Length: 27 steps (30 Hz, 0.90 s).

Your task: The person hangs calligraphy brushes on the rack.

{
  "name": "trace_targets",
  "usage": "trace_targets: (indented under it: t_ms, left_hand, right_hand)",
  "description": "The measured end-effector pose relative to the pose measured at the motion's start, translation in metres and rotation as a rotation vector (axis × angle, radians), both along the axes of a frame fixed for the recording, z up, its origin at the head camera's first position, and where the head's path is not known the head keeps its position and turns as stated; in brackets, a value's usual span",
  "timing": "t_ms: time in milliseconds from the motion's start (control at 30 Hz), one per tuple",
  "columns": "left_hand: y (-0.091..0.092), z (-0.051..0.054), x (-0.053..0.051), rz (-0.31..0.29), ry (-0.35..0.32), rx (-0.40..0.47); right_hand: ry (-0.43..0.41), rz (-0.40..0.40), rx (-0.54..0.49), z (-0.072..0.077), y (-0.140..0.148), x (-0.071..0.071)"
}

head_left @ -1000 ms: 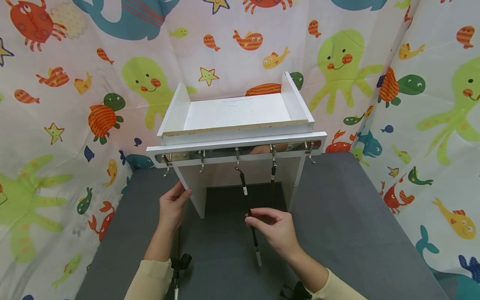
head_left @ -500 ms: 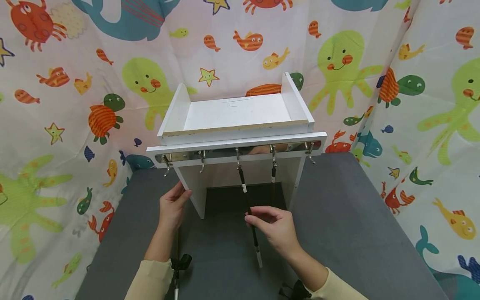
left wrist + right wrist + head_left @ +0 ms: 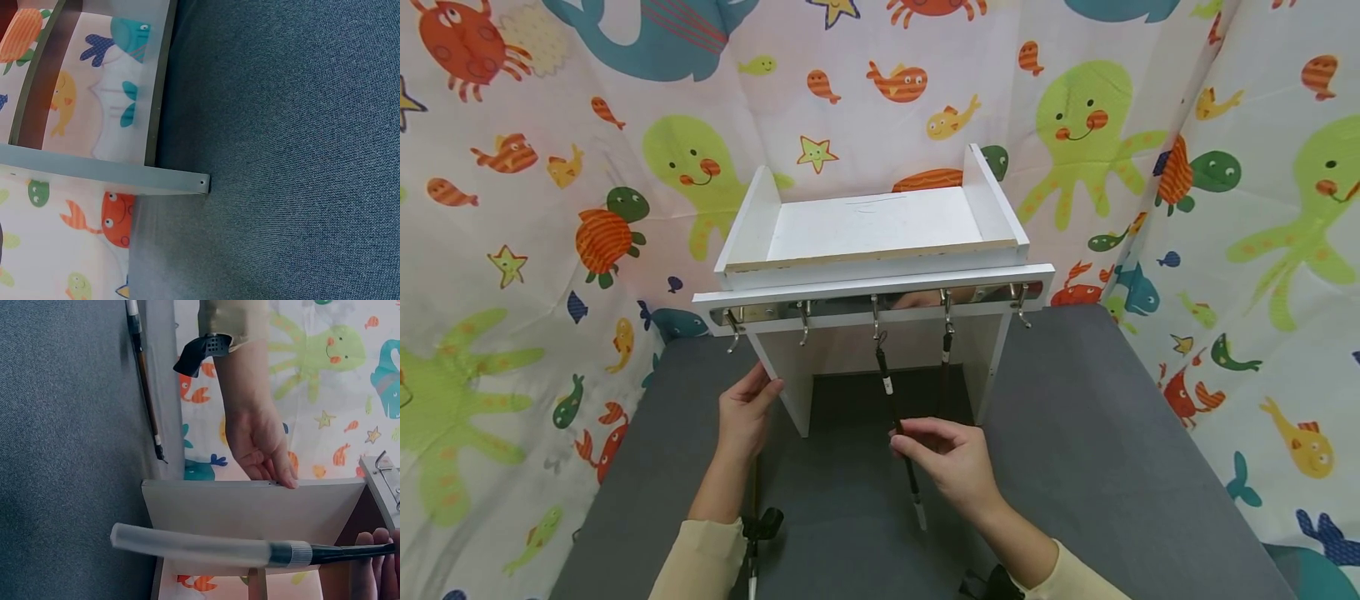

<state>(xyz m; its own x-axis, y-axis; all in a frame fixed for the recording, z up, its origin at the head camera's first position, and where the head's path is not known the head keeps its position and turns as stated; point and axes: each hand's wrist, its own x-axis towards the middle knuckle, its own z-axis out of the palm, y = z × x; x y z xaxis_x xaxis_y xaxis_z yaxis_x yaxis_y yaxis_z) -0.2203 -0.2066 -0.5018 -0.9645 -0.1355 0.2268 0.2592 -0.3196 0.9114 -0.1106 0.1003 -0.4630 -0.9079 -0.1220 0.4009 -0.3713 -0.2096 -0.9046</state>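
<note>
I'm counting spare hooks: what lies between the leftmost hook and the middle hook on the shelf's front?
One bare hook, with nothing hanging on it, lies between the leftmost hook and the middle hook; the head view shows this.

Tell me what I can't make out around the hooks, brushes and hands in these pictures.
Head view: whether the held brush is looped on the middle hook; too small.
Head view: lower end of the hanging brush; hidden behind the right hand.
Head and right wrist views: white end of the lying brush; cut off by frame edges.
Left wrist view: the left hand; outside the frame.
</note>
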Motion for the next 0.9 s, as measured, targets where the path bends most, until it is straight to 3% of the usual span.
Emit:
trace_targets:
  t_ms: [100,233,700,900]
  left_hand:
    - [0.0000,0.0000,0.0000,-0.001,-0.002,0.003]
    - [-0.0005,-0.0004,-0.0002,-0.004,0.002,0.004]
    - [-0.0016,-0.0040,-0.0011,-0.014,0.050,0.010]
    - [-0.0010,-0.0029,-0.0002,-0.012,0.037,0.009]
  right_hand:
    - [0.051,0.052,-0.040,-0.0014,-0.0002,-0.0010]
    - [0.058,0.083,-0.062,-0.0034,-0.0008,-0.0023]
    - [0.056,0.080,-0.080,-0.0052,-0.0017,-0.0024]
    - [0.028,0.051,-0.075,-0.0038,-0.0019,-0.0022]
